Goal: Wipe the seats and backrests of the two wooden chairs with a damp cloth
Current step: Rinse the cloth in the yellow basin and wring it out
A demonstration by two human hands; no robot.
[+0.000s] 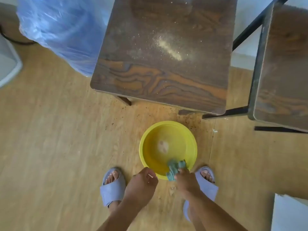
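A dark wooden chair seat (160,67) fills the upper middle, with pale powdery dust scattered across it. A second wooden chair seat (281,72) stands at the right edge on black metal legs. On the floor below sits a yellow basin (168,130). My right hand (185,181) grips a teal cloth (175,168) over the basin's near rim. My left hand (142,183) hovers beside the basin's near left edge, fingers loosely curled and holding nothing. The backrests are out of view.
A large blue plastic bag (61,30) stands left of the first chair. A white object (8,64) is at the far left edge. Crumbs and dirt speckle the wooden floor (50,147) near the basin. My feet in lilac slippers (111,187) flank the basin.
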